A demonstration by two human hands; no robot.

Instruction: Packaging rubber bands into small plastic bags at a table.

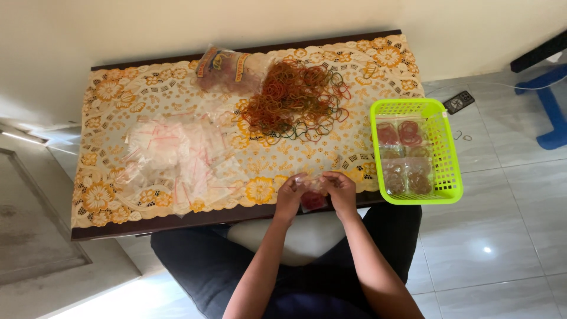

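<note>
At the table's near edge my left hand [290, 196] and my right hand [341, 190] together pinch a small clear zip bag [312, 198] with reddish rubber bands inside. A large loose heap of rubber bands [295, 97], mostly red and orange with some green, lies on the table beyond my hands. A spread of empty small clear zip bags [177, 156] with red seal lines lies to the left. A lime green plastic basket [446, 177] at the right end holds several filled small bags.
The low table [177, 221] wears a yellow floral lace cloth. A crumpled printed plastic package [227, 70] lies at the far edge. A dark remote [459, 101] and blue furniture legs [552, 112] are on the tiled floor to the right.
</note>
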